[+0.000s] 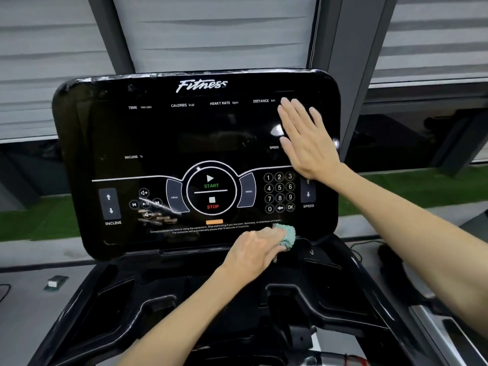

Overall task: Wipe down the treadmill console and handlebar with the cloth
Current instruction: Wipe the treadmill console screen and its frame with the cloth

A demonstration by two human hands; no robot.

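My console (118, 128) says Fitness at its far edge, and under that TIME, CALORIES kcal, HEART RATE bpm, DISTANCE km. Left: INCLINE. Right: SPEED and a keypad (279, 192), 0–9 and OK. Centre: START, STOP, PROG, MODE. Near edge: "Consult a physician before using the equipment."

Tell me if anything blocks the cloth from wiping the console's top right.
The right hand lies flat there, covering that part of the console. The cloth, held by the left hand, is at the bottom edge.
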